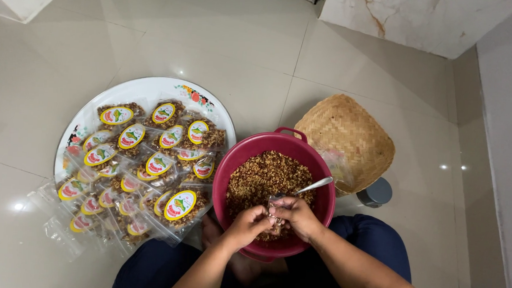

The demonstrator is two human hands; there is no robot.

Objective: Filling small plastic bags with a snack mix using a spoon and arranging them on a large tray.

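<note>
A pale glossy tiled floor [226, 37] fills the view. On it, at nine o'clock from the hands, lies a large round white enamel tray with a flowered rim [154, 89], heaped with sealed clear plastic packets bearing oval yellow labels [149, 167]; several spill off its lower edge. At one o'clock sits a square woven bamboo basket [350, 137], with a small grey round lid or cup [376, 192] just beside it.

Directly before the person stands a round maroon plastic basin [237, 160] holding a brown crumbly snack mix [266, 174]. Over the basin's six o'clock edge the left hand [249, 224] and right hand [296, 216] meet. The left is curled closed around what looks like a small clear bag [275, 220], mostly hidden. The right is closed on a metal spoon [312, 186], whose handle points to two o'clock.

To fill well, I judge the bag mouth should stay wide and low over the basin, so spills fall back in.
</note>
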